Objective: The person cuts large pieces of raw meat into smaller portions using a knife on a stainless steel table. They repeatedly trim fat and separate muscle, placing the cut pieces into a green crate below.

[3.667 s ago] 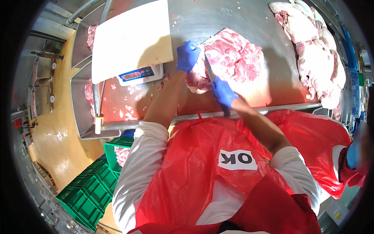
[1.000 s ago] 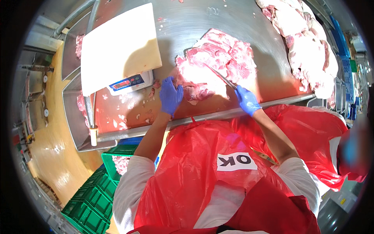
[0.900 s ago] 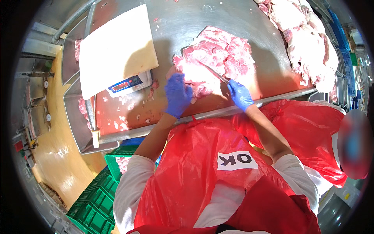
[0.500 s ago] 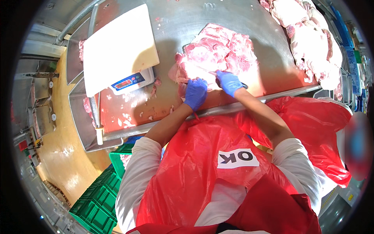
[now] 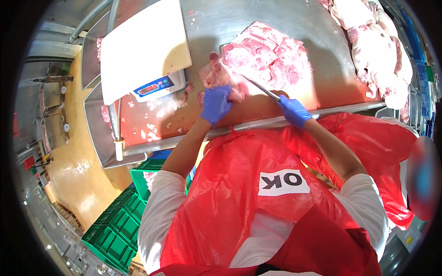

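A large slab of raw pink meat [image 5: 281,57] lies on the steel table [image 5: 331,69]. My left hand [image 5: 215,104], in a blue glove, is closed on a loose flap [image 5: 215,73] at the slab's near left. My right hand [image 5: 293,109], also gloved blue, grips a long knife [image 5: 262,86], its blade angled up and leftward onto the meat. To the left, a white board [image 5: 142,43] rests over a digital scale [image 5: 168,80], with scraps of meat scattered nearby.
Several large meat pieces [image 5: 377,55] lie along the right end. Steel bins [image 5: 96,138] and a rod with a pale handle [image 5: 119,149] are at the left. Green crates [image 5: 113,227] stand below left. A co-worker in a red apron [image 5: 363,142] is at my right.
Since half a second ago, my right hand has moved right and down with the knife. My left hand has shifted left and up, drawing the flap of meat outward.
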Action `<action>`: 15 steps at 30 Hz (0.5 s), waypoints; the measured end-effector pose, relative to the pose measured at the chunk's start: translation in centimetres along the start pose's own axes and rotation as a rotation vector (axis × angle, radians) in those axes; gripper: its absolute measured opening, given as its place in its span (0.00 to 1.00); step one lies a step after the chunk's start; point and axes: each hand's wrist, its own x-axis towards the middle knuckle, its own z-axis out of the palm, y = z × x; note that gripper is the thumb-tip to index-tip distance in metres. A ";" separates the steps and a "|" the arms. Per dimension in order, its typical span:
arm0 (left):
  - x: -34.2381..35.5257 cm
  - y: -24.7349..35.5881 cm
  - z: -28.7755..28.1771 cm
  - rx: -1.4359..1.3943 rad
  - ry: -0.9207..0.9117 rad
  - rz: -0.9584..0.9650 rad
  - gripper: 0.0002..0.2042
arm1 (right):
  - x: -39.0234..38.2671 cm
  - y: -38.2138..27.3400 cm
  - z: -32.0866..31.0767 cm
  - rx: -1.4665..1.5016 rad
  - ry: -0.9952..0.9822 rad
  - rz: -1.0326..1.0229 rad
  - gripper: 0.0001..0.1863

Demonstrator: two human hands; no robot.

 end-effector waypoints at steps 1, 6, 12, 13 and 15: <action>-0.3 0.0 -0.4 0.125 -0.068 0.113 0.08 | 0.9 -0.8 1.0 0.000 0.019 -0.043 0.08; 5.7 -1.4 -2.2 0.100 0.250 -0.259 0.16 | 5.7 -6.4 2.2 0.163 0.170 0.064 0.11; 10.3 -7.8 -0.8 -0.189 0.044 -0.536 0.26 | 8.8 -9.2 0.2 0.048 0.124 0.131 0.12; 10.3 -7.8 -1.1 -0.228 -0.026 -0.597 0.25 | 8.5 -9.5 0.1 0.040 0.115 0.134 0.13; 9.8 -7.0 -2.8 -0.295 -0.179 -0.718 0.22 | 8.0 -10.2 0.2 0.038 0.098 0.143 0.13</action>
